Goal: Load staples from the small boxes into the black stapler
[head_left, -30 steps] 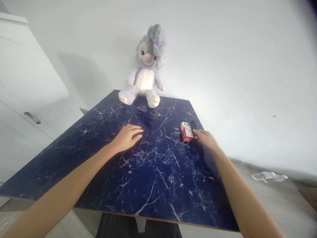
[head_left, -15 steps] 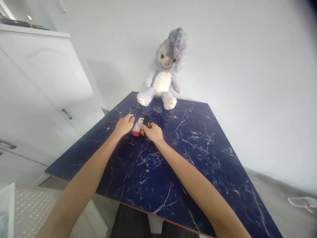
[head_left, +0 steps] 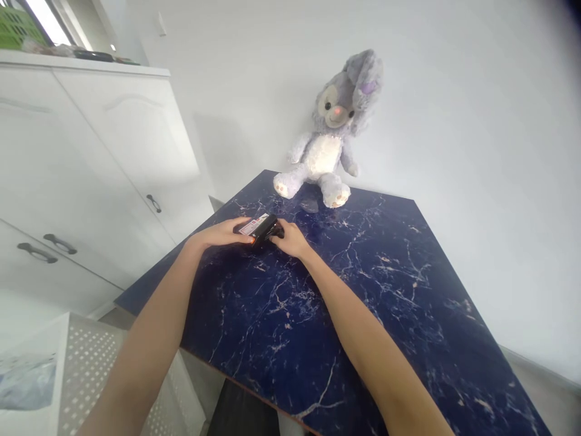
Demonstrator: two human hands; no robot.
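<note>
In the head view, a large grey plush rabbit toy with a cream belly [head_left: 323, 154] sits at the upper centre, at the back of the dark blue marble-patterned table [head_left: 318, 315], leaning on the white wall [head_left: 454, 121]. White cabinets with dark curved handles [head_left: 109, 151] fill the left, with a green plastic basket [head_left: 18, 29] on top at the upper left corner; a white perforated bin [head_left: 93, 354] stands at the lower left, partly covered by the left forearm. Near the centre of the frame, in front of the toy, lie a small white and red cardboard box [head_left: 255, 224] and, touching its right side, a black oblong item with an orange end [head_left: 265, 229]. The left hand [head_left: 224, 232] has thumb and fingers spread around the pair, hiding the box's left end. The right hand [head_left: 291, 238] curls beside the black item; whether it grips anything is unclear. A second ago the pair was near the table's right edge; half a second ago the left hand was just beside the box, and now it holds it. The view has swung left, bringing in the basket.
</note>
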